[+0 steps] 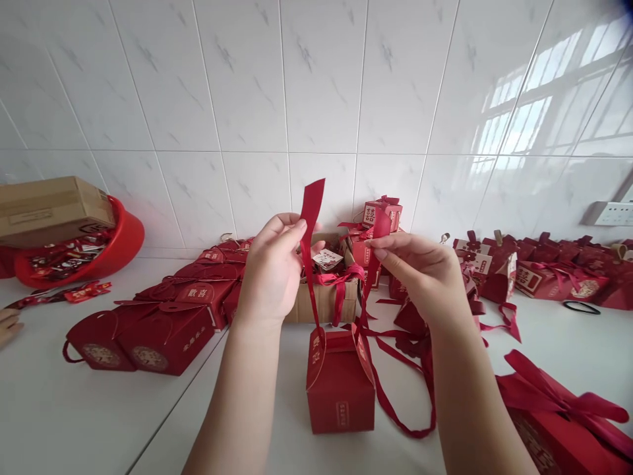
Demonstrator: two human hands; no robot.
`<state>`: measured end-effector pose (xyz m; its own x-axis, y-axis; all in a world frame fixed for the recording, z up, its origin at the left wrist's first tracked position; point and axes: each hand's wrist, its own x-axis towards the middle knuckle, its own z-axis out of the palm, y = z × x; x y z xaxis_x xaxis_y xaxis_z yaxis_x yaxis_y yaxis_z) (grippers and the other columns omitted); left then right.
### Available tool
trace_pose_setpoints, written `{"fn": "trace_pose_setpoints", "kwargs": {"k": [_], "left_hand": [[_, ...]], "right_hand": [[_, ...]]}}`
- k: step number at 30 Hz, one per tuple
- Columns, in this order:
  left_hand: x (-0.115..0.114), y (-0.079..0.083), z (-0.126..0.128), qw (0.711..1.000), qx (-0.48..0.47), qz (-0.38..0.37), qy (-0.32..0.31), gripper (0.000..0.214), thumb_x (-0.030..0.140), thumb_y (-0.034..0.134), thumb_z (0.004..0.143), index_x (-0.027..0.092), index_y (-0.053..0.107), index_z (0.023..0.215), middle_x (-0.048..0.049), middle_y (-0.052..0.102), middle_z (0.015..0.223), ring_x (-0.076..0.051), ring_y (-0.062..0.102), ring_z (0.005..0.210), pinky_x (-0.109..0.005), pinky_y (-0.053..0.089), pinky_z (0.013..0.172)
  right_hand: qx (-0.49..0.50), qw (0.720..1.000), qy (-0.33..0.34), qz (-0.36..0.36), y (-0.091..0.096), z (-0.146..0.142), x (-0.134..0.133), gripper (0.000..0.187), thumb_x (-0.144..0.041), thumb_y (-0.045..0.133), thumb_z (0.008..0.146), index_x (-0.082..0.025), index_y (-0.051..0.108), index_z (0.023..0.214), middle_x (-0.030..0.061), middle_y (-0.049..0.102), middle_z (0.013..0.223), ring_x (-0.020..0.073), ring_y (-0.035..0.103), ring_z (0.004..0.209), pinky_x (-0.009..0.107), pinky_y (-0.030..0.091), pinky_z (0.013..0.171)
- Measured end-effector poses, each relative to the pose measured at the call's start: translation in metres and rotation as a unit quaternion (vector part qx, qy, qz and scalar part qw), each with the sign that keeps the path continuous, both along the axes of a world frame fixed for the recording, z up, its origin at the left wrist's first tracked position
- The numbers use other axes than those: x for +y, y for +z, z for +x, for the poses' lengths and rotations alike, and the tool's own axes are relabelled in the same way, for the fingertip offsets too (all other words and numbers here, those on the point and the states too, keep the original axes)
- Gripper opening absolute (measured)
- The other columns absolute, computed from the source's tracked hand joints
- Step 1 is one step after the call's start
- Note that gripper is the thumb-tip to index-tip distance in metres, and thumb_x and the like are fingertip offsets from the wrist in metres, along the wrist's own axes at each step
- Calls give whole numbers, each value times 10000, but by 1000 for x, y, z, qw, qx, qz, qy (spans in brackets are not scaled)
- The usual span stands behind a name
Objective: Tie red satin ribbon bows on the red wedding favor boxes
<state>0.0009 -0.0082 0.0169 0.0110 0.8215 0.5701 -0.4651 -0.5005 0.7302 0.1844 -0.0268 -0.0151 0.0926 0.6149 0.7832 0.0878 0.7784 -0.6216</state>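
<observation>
A small red gift box [340,389] stands upright on the white counter in front of me. A red ribbon [311,211] runs up from its top on both sides. My left hand [271,267] pinches the left end of the ribbon, which sticks up above my fingers. My right hand [420,270] pinches the right end of the ribbon near the thumb and forefinger. More of that ribbon loops down on the counter to the right of the box [400,409].
Flat and folded red boxes [168,323] lie at the left. A red bowl [123,244] holds sweets under a cardboard carton [49,208]. An open cardboard box [326,300] sits behind my hands. Finished ribboned boxes [558,277] line the right. Another person's fingers [7,324] show at the far left.
</observation>
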Motion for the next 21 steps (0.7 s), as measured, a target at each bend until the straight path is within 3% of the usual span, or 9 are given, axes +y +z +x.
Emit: {"fn": "trace_pose_setpoints", "kwargs": {"k": [3,14,21], "left_hand": [[0,0,-4,999,12,9,37,83,191,674,735,171,594,739,0,577,731,-128,571,715,-242,455,638],[-5,-4,-7,984,178,1,-12,92,210,734,721,170,655,745,-9,630,746,-116,560,677,-231,430,619],[0,-5,-6,992,119,16,45,135,218,770,693,168,662,755,-17,671,758,-118,594,681,-227,455,637]], "right_hand": [[-3,1000,-3,10,0,1,-2,109,-180,688,796,-245,740,866,5,729,895,152,675,854,285,547,770],[45,996,-48,65,4,-1,-11,136,-141,693,784,-248,734,856,4,730,877,168,690,855,319,584,785],[80,985,-105,108,6,2,-13,166,-125,690,787,-258,736,875,4,732,891,185,700,875,352,591,813]]}}
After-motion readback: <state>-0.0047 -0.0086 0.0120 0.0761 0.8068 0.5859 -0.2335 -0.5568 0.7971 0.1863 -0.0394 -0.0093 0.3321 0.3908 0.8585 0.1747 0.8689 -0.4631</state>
